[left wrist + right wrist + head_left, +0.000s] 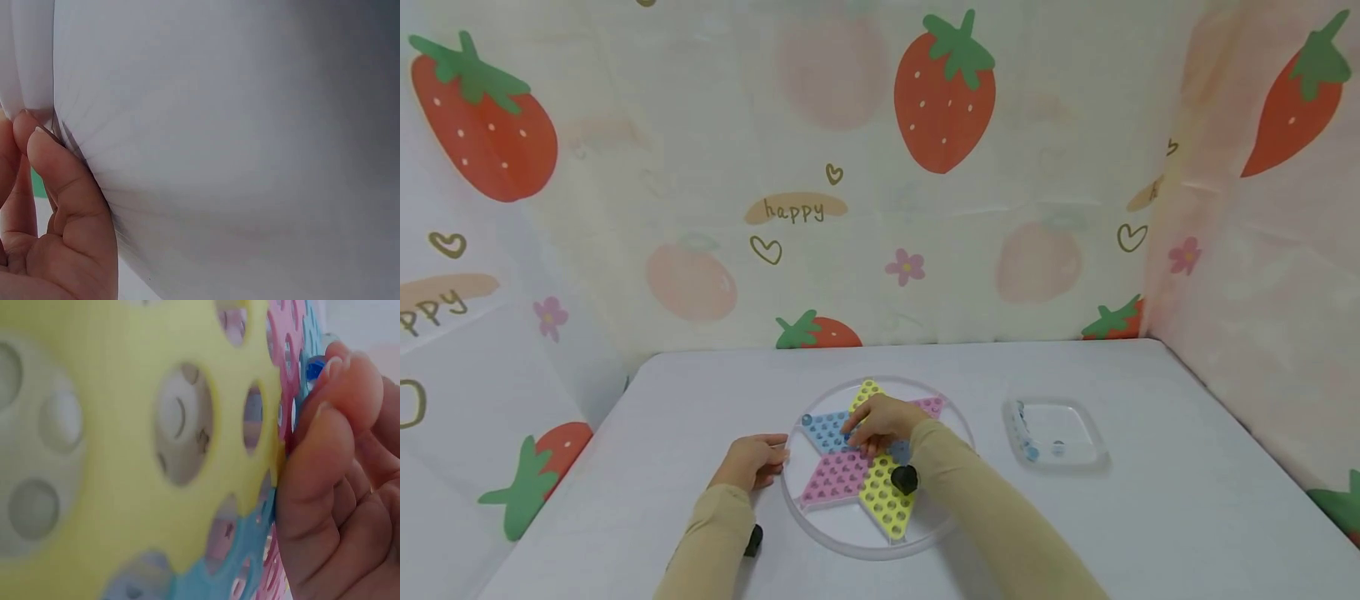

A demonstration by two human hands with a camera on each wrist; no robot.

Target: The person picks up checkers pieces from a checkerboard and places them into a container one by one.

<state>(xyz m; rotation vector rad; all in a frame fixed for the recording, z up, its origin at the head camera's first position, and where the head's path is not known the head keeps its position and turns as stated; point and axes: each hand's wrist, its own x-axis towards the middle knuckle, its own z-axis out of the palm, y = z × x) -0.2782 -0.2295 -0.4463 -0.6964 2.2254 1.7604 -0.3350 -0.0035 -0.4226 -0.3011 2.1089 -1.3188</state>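
Observation:
A round Chinese checkers board [835, 542] with a clear rim bears a yellow, pink and blue six-pointed star. Over its upper middle, my right hand [882, 421] pinches a small blue marble [315, 367] between fingertips, close above the blue section [826, 432]. The far side of that marble is hidden by the fingers. Another blue marble [807, 420] sits at the outer tip of the blue section. At the board's left edge, my left hand [751, 462] touches the rim with lightly bent fingers and has no loose piece in it.
To the right of the board stands a clear plastic tray [1101, 458] with several blue marbles [1030, 450] along its left side. A white cloth [1165, 500] covers the table. Strawberry-printed curtains [880, 292] close off the back and both sides.

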